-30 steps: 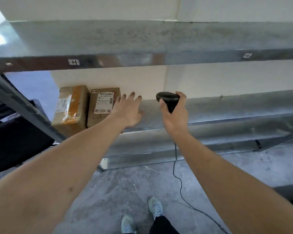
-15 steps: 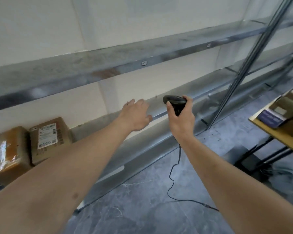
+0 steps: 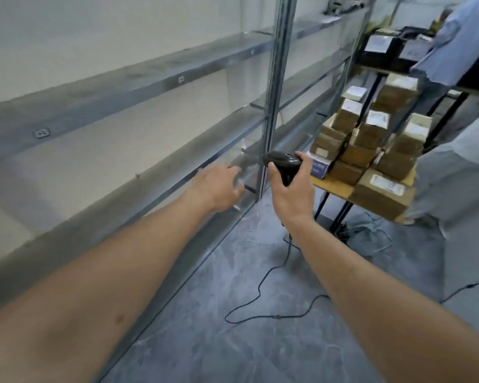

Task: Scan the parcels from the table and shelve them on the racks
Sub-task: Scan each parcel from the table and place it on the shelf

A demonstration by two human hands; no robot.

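Observation:
My right hand (image 3: 292,193) grips a black handheld scanner (image 3: 282,161), its head pointing left; its cable (image 3: 263,286) trails down across the floor. My left hand (image 3: 219,186) is stretched forward, fingers apart and holding nothing, in front of the lower metal rack shelf (image 3: 138,189). Several brown cardboard parcels (image 3: 371,139) with white labels are stacked on a wooden table (image 3: 333,186) to the right, just beyond the scanner. The rack shelves in view on the left hold no parcels.
A vertical rack post (image 3: 274,87) stands just behind my hands. A person in light blue clothes (image 3: 459,150) stands at the far right beside the table. A dark upper table (image 3: 415,64) carries more boxes. Grey floor (image 3: 233,341) lies below.
The view has swung right along the rack: the two shelved parcels have left the frame and the table of parcels has come in. Both hands kept their pose, scanner still held.

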